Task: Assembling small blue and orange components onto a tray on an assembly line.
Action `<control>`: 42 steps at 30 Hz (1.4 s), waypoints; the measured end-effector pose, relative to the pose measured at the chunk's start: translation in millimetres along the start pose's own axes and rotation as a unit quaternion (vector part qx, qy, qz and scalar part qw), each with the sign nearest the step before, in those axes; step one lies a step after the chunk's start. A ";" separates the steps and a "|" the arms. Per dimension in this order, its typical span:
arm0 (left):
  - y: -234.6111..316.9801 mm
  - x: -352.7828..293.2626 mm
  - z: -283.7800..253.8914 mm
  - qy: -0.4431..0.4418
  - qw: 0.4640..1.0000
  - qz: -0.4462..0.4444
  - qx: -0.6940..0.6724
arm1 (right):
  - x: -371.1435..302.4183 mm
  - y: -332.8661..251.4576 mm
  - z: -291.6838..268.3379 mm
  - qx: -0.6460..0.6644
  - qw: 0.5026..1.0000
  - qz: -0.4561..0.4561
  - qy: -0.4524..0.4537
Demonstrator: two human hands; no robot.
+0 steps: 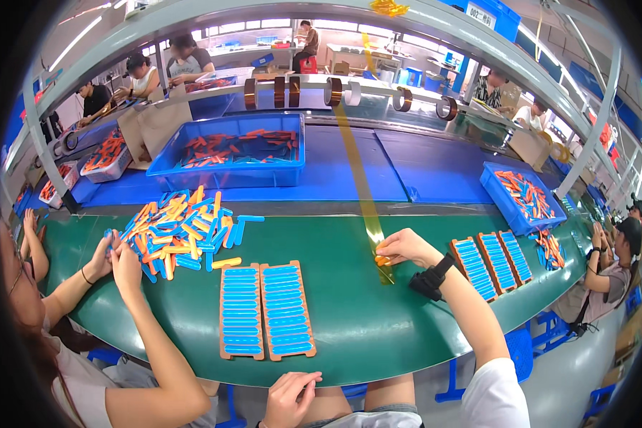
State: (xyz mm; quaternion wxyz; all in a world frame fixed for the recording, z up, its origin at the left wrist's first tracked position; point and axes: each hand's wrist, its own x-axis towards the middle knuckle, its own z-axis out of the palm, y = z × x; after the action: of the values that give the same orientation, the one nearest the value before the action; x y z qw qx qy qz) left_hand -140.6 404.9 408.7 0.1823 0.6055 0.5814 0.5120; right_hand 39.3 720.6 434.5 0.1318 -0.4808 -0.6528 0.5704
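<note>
While gripping tape, trays alongside.

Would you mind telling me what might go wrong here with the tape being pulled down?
The long amber tape strip stretches from the roll rack down to the right hand, so it could twist or stick to itself. The left hand rests at the green table's edge, leaving the strip steadied by one hand only.
</note>
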 end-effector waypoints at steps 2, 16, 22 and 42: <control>3.0 2.4 0.6 0.001 1.000 0.012 -0.001 | -1.9 2.4 -0.5 0.019 1.000 -0.010 0.010; 38.3 39.7 18.7 0.017 0.987 -0.109 -0.121 | -40.0 -37.0 20.9 0.234 0.964 -0.100 -0.081; 46.8 80.8 21.2 -0.019 0.967 -0.118 -0.226 | -29.5 -33.1 29.2 0.258 0.955 -0.103 -0.100; 20.5 173.7 97.4 -0.054 0.881 -0.302 -0.361 | -22.3 -24.5 4.1 0.250 0.944 -0.175 -0.124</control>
State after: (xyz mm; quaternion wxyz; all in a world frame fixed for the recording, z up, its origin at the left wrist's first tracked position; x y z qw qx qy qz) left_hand -83.8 590.8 456.4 0.5652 0.3196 0.5003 0.5728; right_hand 35.8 703.5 463.0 0.2635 -0.2366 -0.5744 0.7380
